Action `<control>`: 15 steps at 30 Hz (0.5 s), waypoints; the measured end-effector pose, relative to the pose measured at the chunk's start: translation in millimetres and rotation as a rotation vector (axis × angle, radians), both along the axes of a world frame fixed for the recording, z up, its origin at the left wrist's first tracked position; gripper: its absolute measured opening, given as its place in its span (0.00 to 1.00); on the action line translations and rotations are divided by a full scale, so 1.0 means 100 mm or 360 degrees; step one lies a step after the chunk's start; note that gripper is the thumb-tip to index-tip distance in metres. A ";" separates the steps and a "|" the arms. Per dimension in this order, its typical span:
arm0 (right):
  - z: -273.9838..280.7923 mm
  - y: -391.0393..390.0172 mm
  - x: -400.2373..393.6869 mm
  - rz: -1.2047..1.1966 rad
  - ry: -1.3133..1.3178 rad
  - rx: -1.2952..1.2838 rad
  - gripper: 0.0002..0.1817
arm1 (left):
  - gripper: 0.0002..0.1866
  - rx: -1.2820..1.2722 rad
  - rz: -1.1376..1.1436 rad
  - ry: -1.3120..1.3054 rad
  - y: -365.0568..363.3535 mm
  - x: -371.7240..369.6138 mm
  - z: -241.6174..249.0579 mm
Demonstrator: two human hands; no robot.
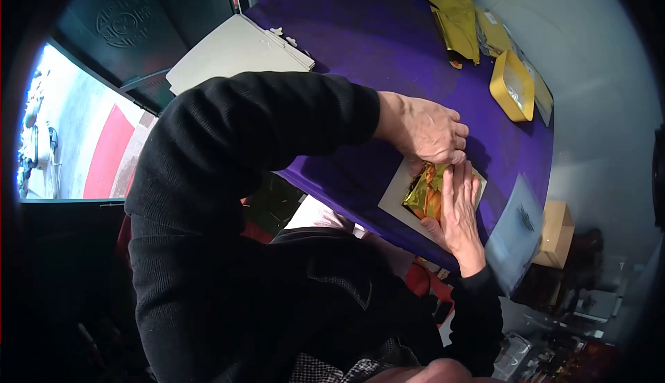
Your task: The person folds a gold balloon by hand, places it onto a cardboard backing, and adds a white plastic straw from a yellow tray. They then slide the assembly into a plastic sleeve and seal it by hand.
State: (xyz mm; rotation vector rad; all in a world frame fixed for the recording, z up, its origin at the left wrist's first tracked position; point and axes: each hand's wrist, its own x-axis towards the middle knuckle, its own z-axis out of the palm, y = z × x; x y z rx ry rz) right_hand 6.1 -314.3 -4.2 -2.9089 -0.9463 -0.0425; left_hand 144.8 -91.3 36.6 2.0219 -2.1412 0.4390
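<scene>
A shiny gold foil sheet (424,192) with orange patches lies crumpled on a square whitish board (393,199), which rests near the table's front edge. My left hand (424,130) reaches across from the left, its fingers curled and closed at the foil's upper edge; the fingertips' exact hold is partly hidden. Pressed flat over the right side of the foil is my right hand (457,210), fingers stretched out and thumb apart. Part of the foil is hidden beneath it.
A purple cloth (346,19) covers the table. Pale boards (235,47) are stacked at the left. Gold foil sheets (457,29) and a yellow tray (504,99) lie at the far right. A translucent bluish sheet (511,237) and a cardboard box (556,234) are right of my right hand.
</scene>
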 end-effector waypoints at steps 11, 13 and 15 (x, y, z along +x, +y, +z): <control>0.06 0.03 -0.01 -0.0066 0.0089 -0.0017 0.59 | 0.33 -0.0007 -0.0132 0.0131 -0.02 0.08 -0.08; 0.07 0.04 -0.01 -0.0062 0.0094 -0.0031 0.59 | 0.33 -0.0101 -0.0158 0.0211 -0.03 0.11 -0.11; 0.07 0.03 -0.01 -0.0059 0.0098 -0.0043 0.59 | 0.34 -0.0103 -0.0149 0.0236 -0.04 0.13 -0.14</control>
